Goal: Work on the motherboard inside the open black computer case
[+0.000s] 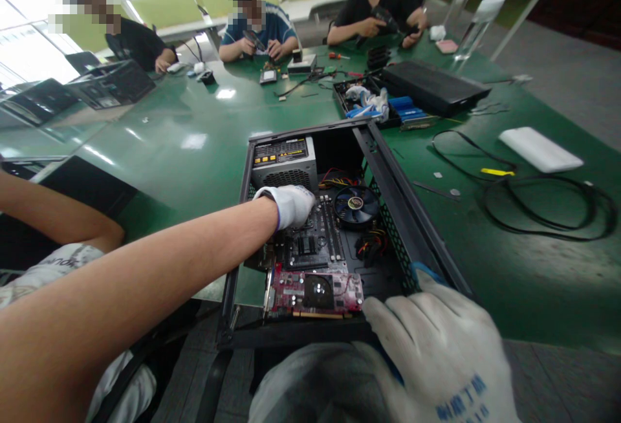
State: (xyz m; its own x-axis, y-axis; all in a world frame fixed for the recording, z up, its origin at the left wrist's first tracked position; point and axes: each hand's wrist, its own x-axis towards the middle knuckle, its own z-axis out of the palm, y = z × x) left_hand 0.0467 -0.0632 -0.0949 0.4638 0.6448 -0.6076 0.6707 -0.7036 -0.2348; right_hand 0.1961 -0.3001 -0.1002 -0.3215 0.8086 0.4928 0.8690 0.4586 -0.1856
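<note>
An open black computer case (412, 216) lies flat on the green table. Inside are a power supply (284, 161), a motherboard (315, 242) with a blue-bladed cooler fan (356, 204), and a red graphics card (315, 290) at the near end. My left hand (291, 206), in a white glove, reaches into the case and presses its curled fingers down on the motherboard beside the fan; what its fingertips hold is hidden. My right hand (436, 345), also gloved, rests with spread fingers on the case's near right corner, just right of the graphics card.
Black cables (533, 209) loop on the table to the right, near a white flat box (541, 149). Behind the case stand a tray of parts (373, 105) and a black case cover (431, 86). Three people work at the far side. Another person's bare arm (58, 213) is at my left.
</note>
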